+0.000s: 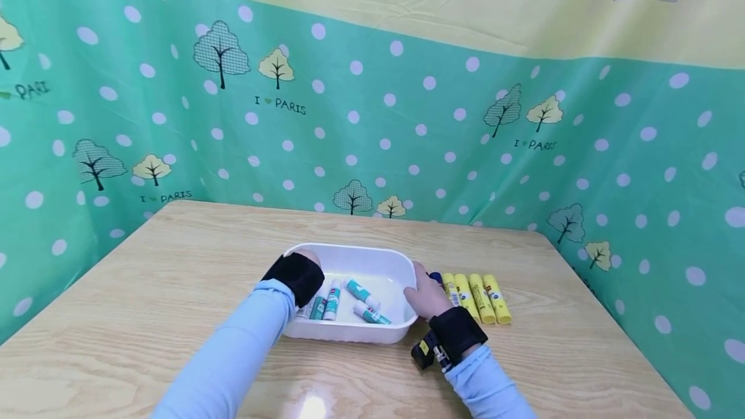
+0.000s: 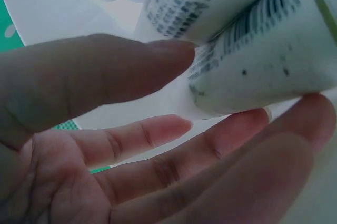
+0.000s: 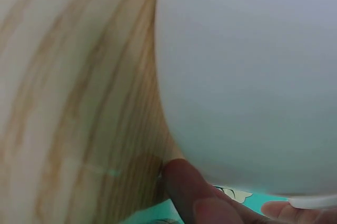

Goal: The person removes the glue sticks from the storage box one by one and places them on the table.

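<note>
A: Start at the left. What is the left hand (image 1: 302,262) doing?

B: It sits at the white tray's (image 1: 349,254) rim at about nine o'clock, wrist strap uppermost. In the left wrist view its fingers (image 2: 158,134) lie nearly straight, loosely spread, with the thumb above them; a white glue stick (image 2: 263,71) with a barcode lies right against the fingertips. I can't tell whether it is pinched or only touched.

A: And inside the tray?

B: Several teal-and-white glue sticks (image 1: 333,299). A few lie close together at seven o'clock, near the left hand. One (image 1: 362,291) is at the centre, tilted, and another (image 1: 372,315) lies at five o'clock by the near wall.

A: Where does the tray stand?

B: On the wooden table (image 1: 174,264), near the middle, slightly toward the near edge.

A: Then the right hand (image 1: 427,295)?

B: At three o'clock of the tray, fingers curved over its right rim and resting on it. In the right wrist view the tray's white outer wall fills the frame, with a thumb tip (image 3: 184,182) against it low down.

A: Anything further right?

B: A row of four yellow glue sticks (image 1: 477,298) lying side by side on the table, just beside the right hand, touching one another. A dark blue cap (image 1: 434,275) peeks out between the hand and the row.
</note>
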`<state>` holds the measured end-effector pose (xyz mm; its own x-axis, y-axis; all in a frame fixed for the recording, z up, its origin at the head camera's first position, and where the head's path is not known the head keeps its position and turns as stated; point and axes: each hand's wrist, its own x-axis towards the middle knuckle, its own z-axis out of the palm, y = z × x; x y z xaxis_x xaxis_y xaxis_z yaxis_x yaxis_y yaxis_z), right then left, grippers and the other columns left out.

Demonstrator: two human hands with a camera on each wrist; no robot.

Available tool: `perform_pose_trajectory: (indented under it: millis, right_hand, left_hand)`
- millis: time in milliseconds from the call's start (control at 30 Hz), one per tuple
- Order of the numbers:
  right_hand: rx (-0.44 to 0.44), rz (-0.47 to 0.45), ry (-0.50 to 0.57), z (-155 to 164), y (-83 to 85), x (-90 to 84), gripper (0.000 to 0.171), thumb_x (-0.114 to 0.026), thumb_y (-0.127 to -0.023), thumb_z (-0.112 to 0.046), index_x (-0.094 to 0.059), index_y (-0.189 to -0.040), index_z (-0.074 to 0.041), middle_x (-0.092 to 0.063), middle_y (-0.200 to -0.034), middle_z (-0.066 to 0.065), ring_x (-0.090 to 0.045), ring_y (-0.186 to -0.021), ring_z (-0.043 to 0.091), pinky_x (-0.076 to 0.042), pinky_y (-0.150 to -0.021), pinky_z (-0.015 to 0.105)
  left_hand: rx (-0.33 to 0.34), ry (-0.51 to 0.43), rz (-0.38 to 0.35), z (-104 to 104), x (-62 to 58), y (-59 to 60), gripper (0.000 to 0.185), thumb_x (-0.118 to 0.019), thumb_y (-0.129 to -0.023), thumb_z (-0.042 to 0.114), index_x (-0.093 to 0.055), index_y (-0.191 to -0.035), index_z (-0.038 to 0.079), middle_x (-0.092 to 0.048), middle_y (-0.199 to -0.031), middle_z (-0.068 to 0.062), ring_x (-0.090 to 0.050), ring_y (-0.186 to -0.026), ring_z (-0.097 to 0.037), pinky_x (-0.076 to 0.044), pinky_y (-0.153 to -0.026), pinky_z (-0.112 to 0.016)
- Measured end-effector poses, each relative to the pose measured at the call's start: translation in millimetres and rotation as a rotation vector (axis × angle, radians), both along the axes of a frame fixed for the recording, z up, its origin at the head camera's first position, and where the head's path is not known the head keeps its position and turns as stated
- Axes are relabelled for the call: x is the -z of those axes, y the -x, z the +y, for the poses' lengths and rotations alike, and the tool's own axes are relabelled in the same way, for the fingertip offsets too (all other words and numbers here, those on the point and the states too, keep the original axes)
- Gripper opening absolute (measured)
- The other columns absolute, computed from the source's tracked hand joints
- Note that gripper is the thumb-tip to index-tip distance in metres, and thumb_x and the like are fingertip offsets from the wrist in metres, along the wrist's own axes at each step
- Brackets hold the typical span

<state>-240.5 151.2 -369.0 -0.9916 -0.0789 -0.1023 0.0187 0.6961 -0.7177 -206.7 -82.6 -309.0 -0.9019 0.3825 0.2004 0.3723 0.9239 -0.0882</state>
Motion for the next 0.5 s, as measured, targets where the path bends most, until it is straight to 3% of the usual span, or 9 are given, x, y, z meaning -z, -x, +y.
perform_pose_trajectory:
  millis: [167, 233, 500]
  right_hand:
    - [0.0, -0.008, 0.013, -0.8, -1.0, -0.9, 0.056, -0.041, -0.083, -0.009, -0.019, -0.135, -0.011, -0.043, -0.123, 0.022, -0.057, -0.073, 0.023, -0.043, -0.044, 0.029]
    - [0.002, -0.001, 0.011, -1.3, -1.1, -1.0, 0.056, -0.041, -0.083, -0.009, -0.02, -0.135, -0.011, -0.044, -0.123, 0.022, -0.057, -0.075, 0.023, -0.043, -0.045, 0.029]
    - [0.008, 0.012, -0.006, -2.2, -1.1, -1.3, 0.056, -0.042, -0.084, -0.008, -0.02, -0.135, -0.009, -0.042, -0.125, 0.021, -0.056, -0.086, 0.026, -0.045, -0.052, 0.03]
  left_hand:
    - [0.061, 0.154, 0.101, -3.6, 7.2, 2.1, 0.018, -0.055, -0.061, 0.001, -0.044, -0.05, 0.009, -0.046, -0.053, -0.001, -0.045, -0.05, -0.015, -0.039, -0.049, -0.028]
    - [0.062, 0.171, 0.118, -4.0, 9.0, 2.2, 0.018, -0.054, -0.063, 0.001, -0.044, -0.05, 0.009, -0.046, -0.052, -0.001, -0.046, -0.05, -0.015, -0.038, -0.049, -0.027]
    - [0.014, 0.092, 0.013, -2.0, 9.5, 0.8, 0.018, -0.056, -0.062, 0.001, -0.044, -0.052, 0.009, -0.043, -0.055, -0.002, -0.042, -0.049, -0.015, -0.038, -0.047, -0.029]
